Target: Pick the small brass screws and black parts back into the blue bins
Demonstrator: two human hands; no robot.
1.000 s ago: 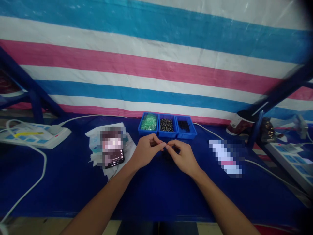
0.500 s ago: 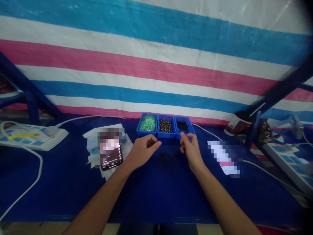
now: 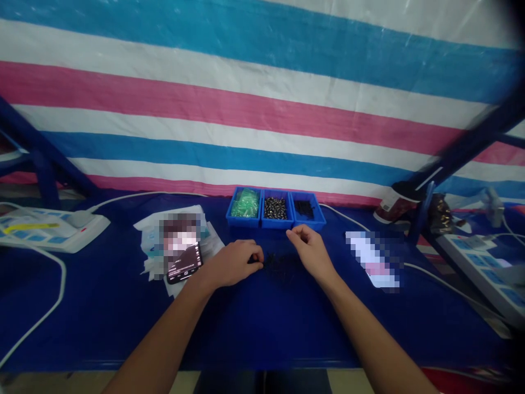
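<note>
Three small blue bins stand in a row at the back of the table. The left bin [image 3: 244,221] holds green plastic pieces [image 3: 246,203], the middle bin [image 3: 276,224] small shiny metal parts [image 3: 275,208], and the right bin [image 3: 308,223] thin black parts [image 3: 304,208]. Loose dark pieces [image 3: 283,267] lie on the tabletop in front of them. At the left edge of that scatter, my left hand [image 3: 235,262] is low with thumb and fingers closed together. My right hand [image 3: 310,251] is raised near the right bin, pinched closed. Whatever either pinch holds is too small to make out.
A phone [image 3: 185,264] rests on crumpled white wrappers [image 3: 209,246] at left; a second, lit phone [image 3: 371,260] lies at right. Power strips [image 3: 77,235] with white cables flank the table [image 3: 262,334]. A cup [image 3: 394,205] stands back right, before a striped sheet [image 3: 246,104].
My left hand has come down toward the loose dark pieces, its fingers curling in. My right hand has shifted left and slightly nearer, its fingers now closer together.
</note>
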